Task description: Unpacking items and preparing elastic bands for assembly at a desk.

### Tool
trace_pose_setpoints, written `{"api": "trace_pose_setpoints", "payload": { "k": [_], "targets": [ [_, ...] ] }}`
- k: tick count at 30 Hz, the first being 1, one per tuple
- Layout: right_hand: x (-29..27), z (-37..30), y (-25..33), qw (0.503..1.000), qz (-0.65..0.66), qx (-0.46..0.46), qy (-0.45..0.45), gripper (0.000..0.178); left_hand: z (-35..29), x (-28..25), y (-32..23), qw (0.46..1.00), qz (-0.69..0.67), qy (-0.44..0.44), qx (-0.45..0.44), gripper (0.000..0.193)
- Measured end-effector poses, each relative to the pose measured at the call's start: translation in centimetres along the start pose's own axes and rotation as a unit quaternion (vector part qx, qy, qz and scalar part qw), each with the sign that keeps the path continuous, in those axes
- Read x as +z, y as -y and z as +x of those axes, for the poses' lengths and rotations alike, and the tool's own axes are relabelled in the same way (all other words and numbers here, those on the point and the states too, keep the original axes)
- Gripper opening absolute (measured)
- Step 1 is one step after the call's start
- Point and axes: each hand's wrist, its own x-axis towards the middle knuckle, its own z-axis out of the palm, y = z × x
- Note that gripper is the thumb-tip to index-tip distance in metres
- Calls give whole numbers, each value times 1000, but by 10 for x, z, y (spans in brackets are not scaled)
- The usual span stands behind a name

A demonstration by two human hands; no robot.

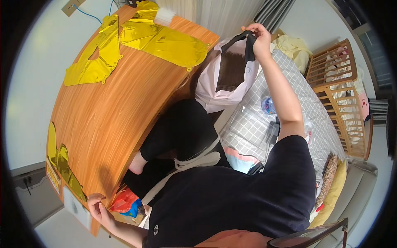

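Note:
High on the right, my right hand (261,40) is closed round a black strap at the top of a white bag (209,84). The bag hangs beside the table's far right edge, and something dark brown shows inside its black-edged opening. At the near left, my left hand (101,213) is by the table edge, fingers loosely bent and apart, with nothing seen in them. Close to its fingertips lies a narrow gold foil balloon (71,175), flat on the wooden table (111,111).
Two larger flat gold foil balloons, one angular (97,53) and one long (165,43), lie at the table's far end. Right of me is a bed with a grey checked sheet (248,128), a plastic bottle (268,106) and a wooden crib (337,91). A red bag (124,201) sits below the table edge.

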Motion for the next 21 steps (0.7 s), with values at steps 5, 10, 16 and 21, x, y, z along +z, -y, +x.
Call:
{"api": "trace_pose_setpoints", "payload": {
  "k": [5, 10, 16, 21],
  "targets": [
    [-3, -14, -22, 989, 26, -3, -144, 20, 6, 4, 0, 999, 13, 42, -26, 18],
    [6, -19, -37, 952, 122, -41, -277, 20, 7, 7, 5, 998, -2, 58, -35, 17],
    [-4, -58, -27, 961, 76, -23, -264, 19, 2, 8, 4, 997, 7, 70, -43, 17],
    [-26, -102, -25, 956, 95, 3, -276, 19, 6, 17, 11, 994, 8, 98, -57, 12]
  ]
}}
